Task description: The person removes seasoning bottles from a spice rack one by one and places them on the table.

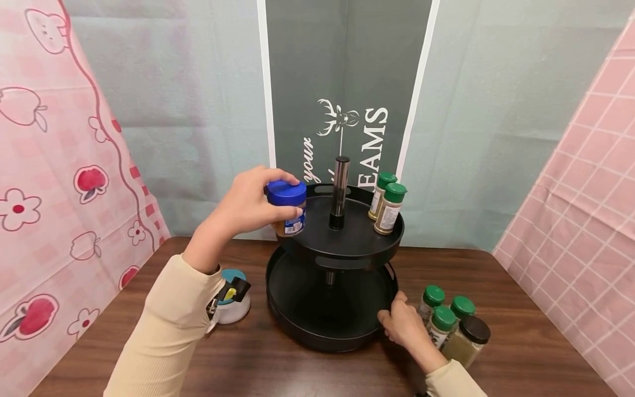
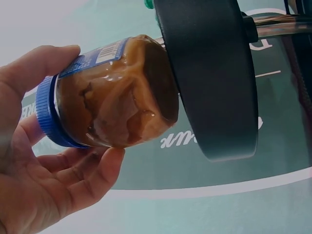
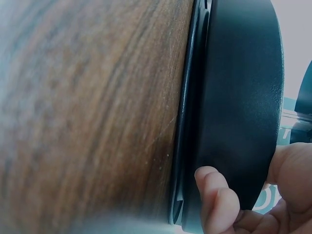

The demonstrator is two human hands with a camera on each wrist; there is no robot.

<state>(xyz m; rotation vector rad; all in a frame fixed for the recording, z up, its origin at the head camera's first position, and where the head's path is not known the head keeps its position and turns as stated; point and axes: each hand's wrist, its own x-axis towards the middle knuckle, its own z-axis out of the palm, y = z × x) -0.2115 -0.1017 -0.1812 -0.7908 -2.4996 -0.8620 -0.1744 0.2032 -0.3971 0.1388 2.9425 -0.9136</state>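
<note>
My left hand (image 1: 245,201) holds a jar of brown spread (image 2: 117,100) with a blue lid, thumb and fingers around its lid and side. In the head view the jar is at the left rim of the upper tray (image 1: 342,242) of a black two-tier turntable. The left wrist view shows the jar's base close against that tray's outer wall; whether they touch I cannot tell. On the right, my right hand (image 1: 404,322) grips the rim of the lower tray (image 3: 239,97), thumb over the edge and fingers on the outer wall.
Two green-capped spice jars (image 1: 389,212) stand on the upper tray's right side, beyond the metal center post (image 1: 340,190). Several more spice jars (image 1: 441,320), one black-capped, stand on the wooden table at right. A white container with a teal lid (image 1: 233,311) sits left, partly behind my wrist.
</note>
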